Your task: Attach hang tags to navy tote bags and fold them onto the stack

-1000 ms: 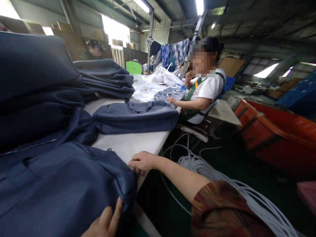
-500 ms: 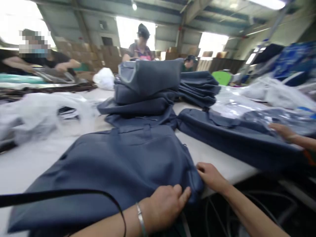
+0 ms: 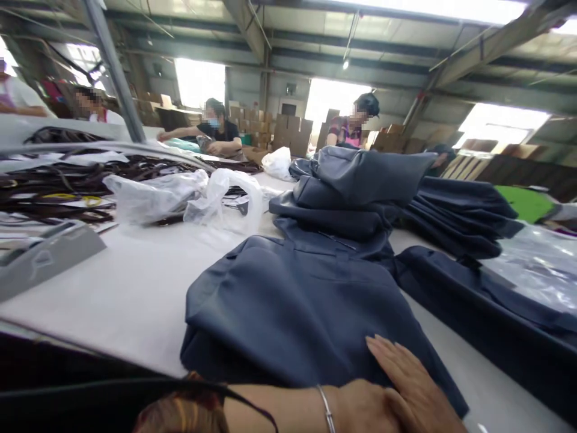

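A dark blue, leather-like bag (image 3: 288,307) lies on the white table in front of me, its open, folded end towards the left. My right hand (image 3: 412,379) rests flat on the bag's near right part, fingers stretched out and pointing up and left. My left hand (image 3: 360,404), with a silver bangle at the wrist, reaches across the bag's near edge. It meets my right hand, and its fingers are hidden there. Just behind the bag rises a stack of similar dark blue bags (image 3: 342,204).
More dark blue bags (image 3: 460,210) lie folded behind on the right, and another bag (image 3: 487,313) lies along the right side. Clear plastic (image 3: 545,258), white plastic bags (image 3: 229,204), dark straps (image 3: 67,174) and a grey tray (image 3: 54,258) surround them. Several co-workers stand beyond.
My view has swung left. My right hand has left the bag's right edge and now lies flat on it; the left hand has moved close to it. The co-worker's hand at right is out of view.
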The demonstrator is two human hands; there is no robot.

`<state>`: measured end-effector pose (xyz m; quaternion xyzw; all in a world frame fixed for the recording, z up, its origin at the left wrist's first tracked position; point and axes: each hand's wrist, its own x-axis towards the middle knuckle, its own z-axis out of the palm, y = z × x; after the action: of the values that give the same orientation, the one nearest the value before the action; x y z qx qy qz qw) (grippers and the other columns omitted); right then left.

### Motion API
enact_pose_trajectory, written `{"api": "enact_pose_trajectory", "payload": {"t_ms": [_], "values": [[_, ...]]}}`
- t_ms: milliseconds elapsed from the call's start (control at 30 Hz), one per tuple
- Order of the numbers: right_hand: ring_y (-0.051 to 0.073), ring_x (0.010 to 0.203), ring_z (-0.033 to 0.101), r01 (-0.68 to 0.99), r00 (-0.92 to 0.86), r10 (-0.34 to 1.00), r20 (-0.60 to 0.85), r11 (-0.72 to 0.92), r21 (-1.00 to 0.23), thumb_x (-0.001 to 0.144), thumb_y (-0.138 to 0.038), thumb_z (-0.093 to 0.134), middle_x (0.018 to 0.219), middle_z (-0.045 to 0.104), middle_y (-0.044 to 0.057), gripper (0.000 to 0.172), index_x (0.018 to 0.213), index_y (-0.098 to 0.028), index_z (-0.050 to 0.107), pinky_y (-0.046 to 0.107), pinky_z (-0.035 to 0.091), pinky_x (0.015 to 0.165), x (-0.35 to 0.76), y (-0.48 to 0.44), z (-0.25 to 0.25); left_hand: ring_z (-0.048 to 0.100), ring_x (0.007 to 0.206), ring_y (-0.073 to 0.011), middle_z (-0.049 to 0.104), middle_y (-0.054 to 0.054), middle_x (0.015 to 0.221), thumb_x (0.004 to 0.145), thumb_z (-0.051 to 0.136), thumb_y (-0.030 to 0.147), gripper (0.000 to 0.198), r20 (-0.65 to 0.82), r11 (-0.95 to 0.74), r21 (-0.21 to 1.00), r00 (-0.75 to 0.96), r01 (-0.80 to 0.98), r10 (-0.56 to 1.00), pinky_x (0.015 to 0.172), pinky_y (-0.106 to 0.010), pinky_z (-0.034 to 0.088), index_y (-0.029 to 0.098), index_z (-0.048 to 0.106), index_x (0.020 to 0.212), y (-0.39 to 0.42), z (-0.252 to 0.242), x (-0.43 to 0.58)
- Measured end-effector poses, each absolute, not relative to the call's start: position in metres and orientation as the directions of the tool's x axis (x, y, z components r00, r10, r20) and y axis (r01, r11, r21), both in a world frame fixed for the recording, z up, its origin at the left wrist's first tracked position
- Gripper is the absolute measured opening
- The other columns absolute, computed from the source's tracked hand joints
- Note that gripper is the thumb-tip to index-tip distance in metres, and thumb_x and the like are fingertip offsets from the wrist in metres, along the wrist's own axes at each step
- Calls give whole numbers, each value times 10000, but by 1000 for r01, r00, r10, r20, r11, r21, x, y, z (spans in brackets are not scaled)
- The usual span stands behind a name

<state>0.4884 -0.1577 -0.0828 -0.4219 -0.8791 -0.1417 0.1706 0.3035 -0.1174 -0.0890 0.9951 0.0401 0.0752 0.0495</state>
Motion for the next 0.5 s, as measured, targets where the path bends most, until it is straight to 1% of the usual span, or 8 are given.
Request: {"api": "enact_pose_trajectory", "payload": {"t_ms": [67, 133, 167, 233, 300, 333, 433, 500], "values": [[287, 1324, 641, 753, -650, 673, 354, 633, 178, 1029, -586, 434, 1523, 590, 81, 702, 1641, -256, 340, 403, 553, 1039, 490, -152, -92, 662, 690, -127, 695, 15, 763, 1028, 592, 331, 207, 166, -993, 121, 986, 10, 30, 499, -271, 499, 217, 718, 911, -113, -71, 267], [324, 1394, 577, 712, -701, 666, 253, 667, 219, 960, -695, 494, 1595, 500, 94, 811, 1633, -263, 361, 435, 539, 1052, 498, -153, -96, 671, 923, -170, 725, 23, 956, 1063, 525, 321, 191, 232, -995, 99, 971, 32, 55, 828, -342, 565, 253, 688, 1135, -107, -50, 206], [337, 1412, 556, 692, -722, 657, 215, 684, 233, 921, -723, 539, 1612, 474, 99, 857, 1628, -269, 372, 447, 532, 1059, 501, -155, -96, 659, 963, -209, 718, -20, 993, 1086, 445, 286, 264, 255, -989, 88, 957, 119, 138, 983, -430, 528, 227, 647, 1243, -102, -40, 169], [342, 1423, 544, 653, -757, 632, 167, 717, 245, 876, -688, 621, 1622, 454, 106, 890, 1628, -281, 372, 448, 522, 1063, 503, -160, -93, 645, 1101, -195, 723, -17, 1141, 1061, 474, 194, 387, 234, -893, 88, 862, 441, 449, 1205, -464, 370, 290, 541, 1430, -89, -27, 93], [345, 1430, 535, 642, -765, 628, 143, 726, 247, 839, -580, 695, 1633, 436, 115, 911, 1632, -278, 364, 446, 507, 1074, 499, -163, -90, 653, 1120, -272, 723, -91, 1198, 951, 541, 67, 490, 261, -765, 88, 726, 638, 636, 1148, -561, 394, 220, 574, 1416, -71, -27, 25], [352, 1437, 526, 646, -761, 633, 139, 722, 250, 806, -527, 725, 1642, 419, 122, 937, 1632, -270, 365, 451, 495, 1086, 497, -163, -89, 648, 1146, -298, 705, -124, 1258, 879, 576, 40, 530, 265, -715, 104, 674, 691, 690, 1108, -551, 431, 182, 599, 1390, -63, -32, 0], [383, 1480, 465, 680, -727, 678, 107, 691, 246, 698, -406, 760, 1682, 344, 132, 1016, 1627, -253, 377, 490, 441, 1143, 492, -164, -89, 636, 1169, -256, 687, -106, 1291, 786, 603, 20, 571, 298, -636, 162, 577, 754, 760, 1055, -415, 487, 169, 629, 1337, -44, -52, -40], [391, 1503, 428, 694, -712, 698, 74, 684, 224, 665, -359, 744, 1698, 311, 130, 1035, 1626, -246, 378, 510, 416, 1167, 493, -164, -90, 637, 1100, -228, 699, -88, 1208, 821, 579, 34, 472, 326, -625, 169, 555, 762, 765, 1008, -373, 501, 183, 668, 1260, -40, -61, -43]]}}
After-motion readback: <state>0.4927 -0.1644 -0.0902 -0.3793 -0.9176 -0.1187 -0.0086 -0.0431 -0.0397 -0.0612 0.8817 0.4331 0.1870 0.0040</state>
